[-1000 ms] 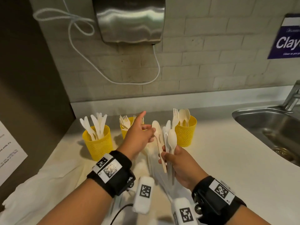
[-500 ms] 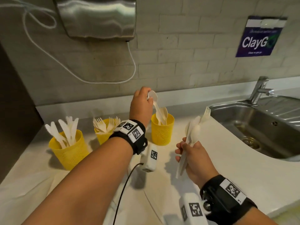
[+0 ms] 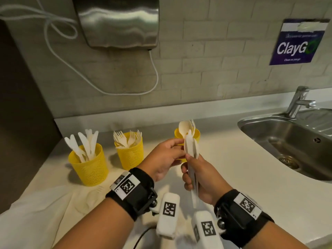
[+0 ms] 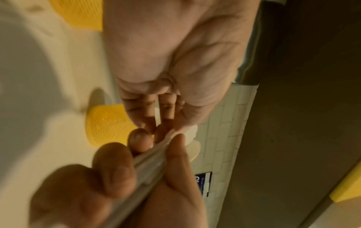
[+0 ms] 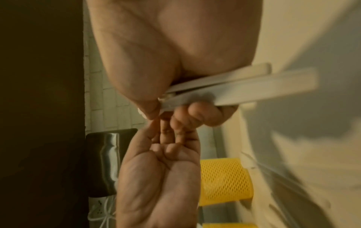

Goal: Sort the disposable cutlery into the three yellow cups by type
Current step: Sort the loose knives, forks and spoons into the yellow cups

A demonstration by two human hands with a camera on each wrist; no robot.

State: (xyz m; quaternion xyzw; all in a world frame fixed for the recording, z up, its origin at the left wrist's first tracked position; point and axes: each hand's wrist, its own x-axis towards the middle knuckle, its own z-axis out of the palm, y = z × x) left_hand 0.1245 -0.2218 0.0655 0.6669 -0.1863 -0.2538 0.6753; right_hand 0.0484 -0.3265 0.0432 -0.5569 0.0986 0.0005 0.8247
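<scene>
While the right hand (image 3: 201, 178) gripped a cutlery bundle (image 3: 191, 153) before the spoon cup (image 3: 196, 134), the left hand (image 3: 165, 159) pinched one piece.

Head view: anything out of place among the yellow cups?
Knives fill the left cup, forks the middle cup. One oddity: fork tines poke up behind the spoons at the right cup. They may stand in that cup or belong to the bundle in the right hand; I cannot tell.

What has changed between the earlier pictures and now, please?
The left hand let go of a spoon into the right yellow cup, then came back and now pinches the top of the cutlery bundle. The right hand still grips that bundle. The knife cup and fork cup stayed put.
</scene>
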